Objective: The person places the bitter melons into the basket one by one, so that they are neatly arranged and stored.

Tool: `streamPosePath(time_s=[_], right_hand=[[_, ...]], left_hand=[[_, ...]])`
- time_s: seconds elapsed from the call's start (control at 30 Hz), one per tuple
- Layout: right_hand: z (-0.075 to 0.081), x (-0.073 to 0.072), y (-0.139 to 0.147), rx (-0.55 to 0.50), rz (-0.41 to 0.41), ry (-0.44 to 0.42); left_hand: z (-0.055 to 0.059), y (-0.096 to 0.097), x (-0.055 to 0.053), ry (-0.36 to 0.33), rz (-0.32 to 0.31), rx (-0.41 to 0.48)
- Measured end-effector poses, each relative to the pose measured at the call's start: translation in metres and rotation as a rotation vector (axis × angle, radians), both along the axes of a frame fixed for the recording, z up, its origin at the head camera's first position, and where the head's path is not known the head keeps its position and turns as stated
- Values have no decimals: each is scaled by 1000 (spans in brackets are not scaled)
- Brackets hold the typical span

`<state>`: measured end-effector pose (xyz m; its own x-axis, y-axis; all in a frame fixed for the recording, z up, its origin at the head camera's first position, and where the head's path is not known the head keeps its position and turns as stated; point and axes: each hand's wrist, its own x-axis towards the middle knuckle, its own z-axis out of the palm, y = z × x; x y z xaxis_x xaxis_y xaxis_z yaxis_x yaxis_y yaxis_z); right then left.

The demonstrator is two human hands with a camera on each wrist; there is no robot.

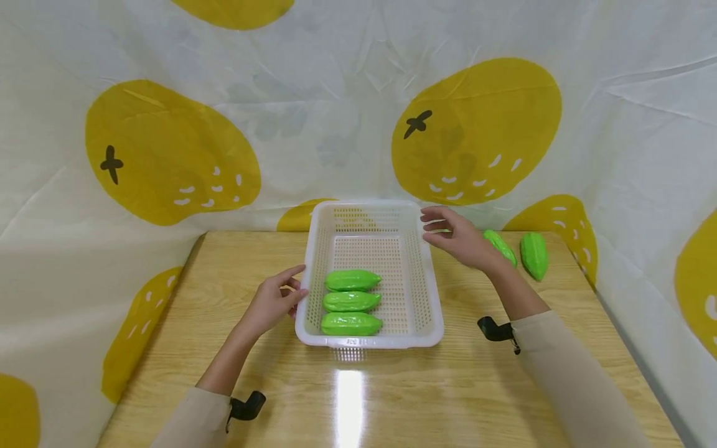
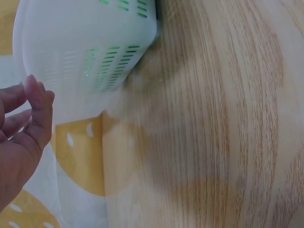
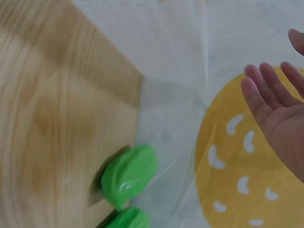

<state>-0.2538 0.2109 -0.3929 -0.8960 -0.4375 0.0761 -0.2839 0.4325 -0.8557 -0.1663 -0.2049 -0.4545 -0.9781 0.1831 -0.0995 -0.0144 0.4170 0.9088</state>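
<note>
A white plastic basket with slotted walls stands mid-table. Three glossy green ridged, gourd-like pieces lie crosswise in its left front half: a rear one, a middle one and a front one. At the basket's left rim is my left hand, its loosely bent fingertips touching or almost touching the rim. My right hand hovers beside the far right rim with relaxed fingers, holding nothing. Behind the right wrist, one more green piece is partly hidden; another lies to its right.
A wooden table bears everything. White cloth printed with large yellow fruits hangs behind the table and along both sides. The basket's far end stands close to the back cloth. A black wrist camera juts from the right sleeve.
</note>
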Motion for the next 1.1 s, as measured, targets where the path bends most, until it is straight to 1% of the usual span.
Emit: streamPosePath(time_s=[0.1, 0.27, 0.4, 0.5, 0.63, 0.83, 0.97, 1.1], right_hand=[[-6, -1, 15, -16, -75, -2], [-25, -8, 37, -23, -182, -31], [-42, -15, 53, 35, -264, -25], [-54, -21, 61, 69, -300, -24], [-67, -29, 66, 100, -321, -70], [-80, -36, 66, 195, -340, -118], [-87, -40, 66, 250, -327, -141], [-93, -45, 66, 304, -307, -137]], left_hand=[[1, 0, 0, 0, -1, 3], [-1, -1, 1, 1, -2, 2], [0, 0, 1, 1, -8, 1], [1, 0, 1, -1, -7, -1], [1, 1, 0, -2, -4, -2], [1, 1, 0, 0, -4, -5], [0, 1, 0, 6, -4, -7], [1, 0, 0, 14, -8, -3]])
